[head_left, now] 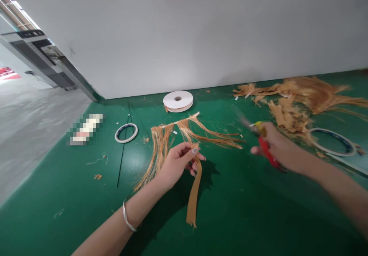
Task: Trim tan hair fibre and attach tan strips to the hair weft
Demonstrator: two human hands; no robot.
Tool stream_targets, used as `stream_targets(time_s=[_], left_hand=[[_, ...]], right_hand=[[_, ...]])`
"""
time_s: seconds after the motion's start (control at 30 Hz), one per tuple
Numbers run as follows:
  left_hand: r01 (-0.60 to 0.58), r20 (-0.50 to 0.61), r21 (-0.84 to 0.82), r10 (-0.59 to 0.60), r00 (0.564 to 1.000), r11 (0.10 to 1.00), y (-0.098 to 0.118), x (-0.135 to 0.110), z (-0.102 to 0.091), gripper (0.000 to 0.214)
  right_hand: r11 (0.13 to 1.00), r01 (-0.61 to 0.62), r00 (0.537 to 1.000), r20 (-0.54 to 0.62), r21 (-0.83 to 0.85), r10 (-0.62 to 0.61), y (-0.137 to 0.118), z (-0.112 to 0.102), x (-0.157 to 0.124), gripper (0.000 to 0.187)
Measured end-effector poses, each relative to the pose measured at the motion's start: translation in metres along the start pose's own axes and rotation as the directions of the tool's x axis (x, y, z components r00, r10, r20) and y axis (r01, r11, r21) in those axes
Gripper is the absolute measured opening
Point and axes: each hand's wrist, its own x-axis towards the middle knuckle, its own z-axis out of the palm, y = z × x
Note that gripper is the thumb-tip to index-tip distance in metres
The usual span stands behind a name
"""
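Note:
My left hand [181, 159] pinches the top end of a tan ribbon strip [194, 194] between thumb and fingers. The strip hangs down toward me, and its lower end is ragged. Off to the right, my right hand [276, 146] is wrapped round scissors [266, 148] with red and yellow handles. Their blades point up and left and are smeared by motion. Just beyond my left hand lies a fringe of shredded tan strands [161, 142], joined along a narrow band. A white spool [178, 101] with some tan ribbon rests behind it.
A roll of white tape [126, 133] lies at left over a thin black rod [120, 164]. Another tape roll [332, 142] sits at right beside a heap of tan scraps and fibres [304, 94]. The white wall [201, 37] bounds the green table [86, 206] at the back.

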Motion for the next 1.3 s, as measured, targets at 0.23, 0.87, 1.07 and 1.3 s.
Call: stream_targets(time_s=[0.23, 0.87, 1.07, 1.3], left_hand=[[-0.08, 0.021, -0.049, 0.081, 0.997, 0.996, 0.005, -0.007, 0.007, 0.021], [-0.132, 0.089, -0.069, 0.137, 0.987, 0.989, 0.007, -0.016, 0.02, 0.017], [-0.158, 0.108, -0.061, 0.164, 0.981, 0.986, 0.016, -0.011, 0.029, 0.018], [-0.182, 0.119, -0.038, 0.186, 0.975, 0.982, 0.029, -0.003, 0.044, 0.016]], right_hand=[[0.991, 0.092, 0.927, 0.371, -0.097, -0.05, -0.044, 0.027, -0.025, 0.034], [0.987, 0.156, 0.921, 0.366, -0.041, -0.131, -0.05, 0.038, -0.034, 0.027], [0.994, 0.107, 0.947, 0.303, 0.019, -0.108, -0.049, 0.034, -0.033, 0.025], [0.984, 0.016, 0.971, 0.231, 0.177, -0.057, -0.047, 0.034, -0.034, 0.029]])
